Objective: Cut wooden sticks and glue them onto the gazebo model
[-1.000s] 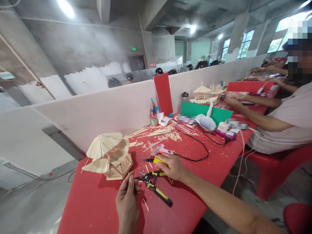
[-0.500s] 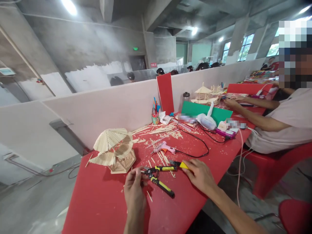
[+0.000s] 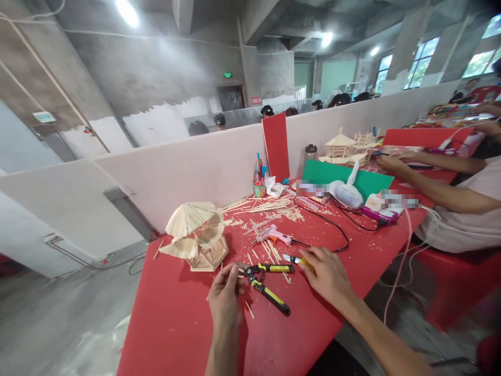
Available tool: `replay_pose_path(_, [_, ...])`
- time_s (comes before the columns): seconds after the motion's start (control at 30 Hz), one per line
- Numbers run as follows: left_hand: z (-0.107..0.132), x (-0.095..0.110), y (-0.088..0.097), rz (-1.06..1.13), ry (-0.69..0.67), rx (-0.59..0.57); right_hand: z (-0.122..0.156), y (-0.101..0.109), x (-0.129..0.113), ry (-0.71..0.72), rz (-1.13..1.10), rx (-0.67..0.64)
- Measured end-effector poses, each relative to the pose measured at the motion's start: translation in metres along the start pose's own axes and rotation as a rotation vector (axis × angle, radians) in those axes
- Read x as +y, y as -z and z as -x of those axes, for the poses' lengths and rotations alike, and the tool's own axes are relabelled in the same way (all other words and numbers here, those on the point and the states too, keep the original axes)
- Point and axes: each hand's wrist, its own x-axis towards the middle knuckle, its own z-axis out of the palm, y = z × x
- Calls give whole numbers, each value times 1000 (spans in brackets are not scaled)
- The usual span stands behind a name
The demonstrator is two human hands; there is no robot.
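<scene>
My left hand point(image 3: 226, 292) is closed in a pinch, with the tip of a pale wooden stick point(image 3: 241, 271) showing at its fingertips. Right beside those fingers, a pair of pliers point(image 3: 270, 282) with black and yellow handles lies spread on the table. My right hand point(image 3: 326, 274) is wrapped round the yellow handle of a utility knife point(image 3: 290, 258), its blade pointing left above the pliers. Behind my left hand stands a small pavilion model point(image 3: 195, 235) of wooden sticks on a hexagonal base. A pink glue gun point(image 3: 274, 235) lies behind the knife.
Loose sticks point(image 3: 270, 203) and chips litter the red table point(image 3: 188, 324). A pen cup point(image 3: 259, 188), a green board point(image 3: 352, 180) and a purple power strip point(image 3: 379, 214) stand farther back. Cables trail off the right edge. A co-worker's arm point(image 3: 438, 183) is at the right.
The view has swung left, so everything sits farther right in the picture. The knife's blade now shows bright and more fully. Both hands keep their grips.
</scene>
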Motion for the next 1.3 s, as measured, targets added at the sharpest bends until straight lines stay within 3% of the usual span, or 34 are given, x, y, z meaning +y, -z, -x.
replay_pose_path(0.07, [0, 2, -1, 32, 6, 19, -17, 6, -20, 72, -175, 42])
replay_pose_path(0.17, [-2, 6, -1, 81, 51, 51, -49, 8, -62, 241, -493, -9])
replay_pose_path(0.27, [-4, 10, 2, 106, 90, 60, -75, -5, -101, 372, -627, -61])
replay_pose_path(0.37, [-7, 13, 5, 112, 93, 71, -84, -26, -122, 416, -734, -93])
replay_pose_path(0.5, [-7, 10, 7, 85, 104, 78, -76, -42, -126, 350, -902, -36])
replay_pose_path(0.87, [0, 10, 1, 93, 153, 60, -69, -28, -124, 173, -1000, -26])
replay_pose_path(1.3, [3, 9, -2, 115, 74, 52, -65, -29, -125, 215, -956, -12])
